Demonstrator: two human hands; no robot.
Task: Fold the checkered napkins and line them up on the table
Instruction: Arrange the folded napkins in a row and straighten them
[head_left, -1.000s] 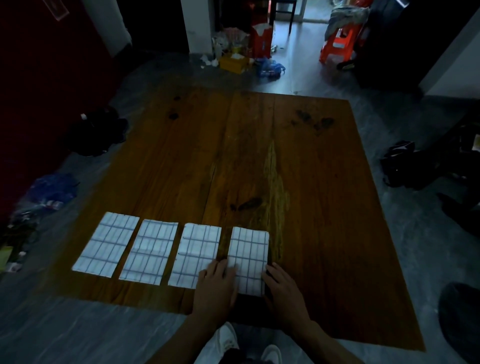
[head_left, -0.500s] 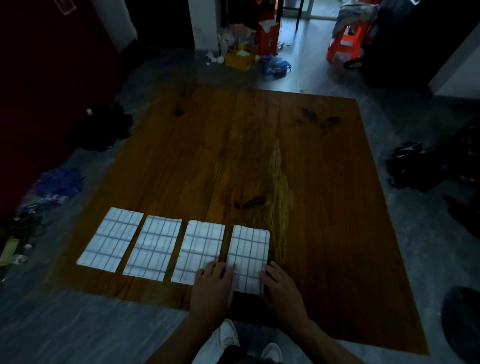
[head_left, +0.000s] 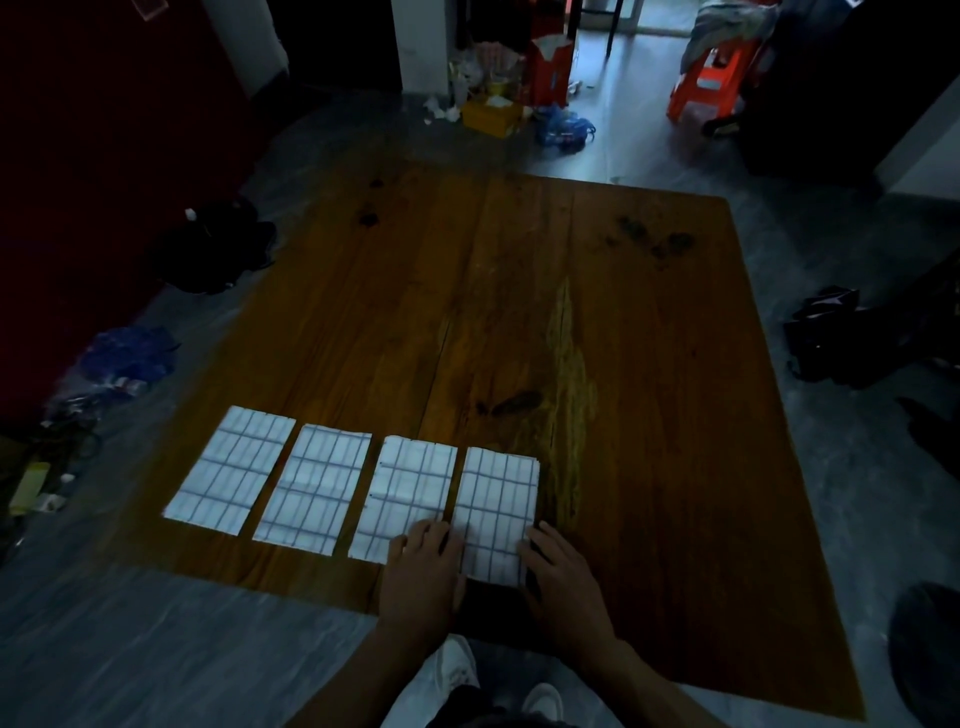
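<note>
The fingers (head_left: 434, 535) of the left hand (head_left: 422, 574) lie nearly straight and close together, pressing flat on the near left corner of the fourth folded white napkin with blue checks (head_left: 497, 512) and overlapping the near right corner of the third folded checkered napkin (head_left: 408, 493). The fingers of the right hand (head_left: 563, 584) lie extended along the near right edge of the fourth napkin, touching it; in the dim light it appears that they press rather than pinch. Neither hand holds anything.

The four napkins lie flat in a row along the near left part of the brown wooden tabletop (head_left: 623, 364), long sides parallel, each separated from its neighbour by a narrow gap. The second folded checkered napkin (head_left: 314, 486) and the first, leftmost folded checkered napkin (head_left: 231, 470) lie apart from both hands.

Beyond the far edge of the tabletop, a yellow box (head_left: 491, 117) and an orange plastic stool (head_left: 709, 88) stand on the grey floor (head_left: 130, 649).
</note>
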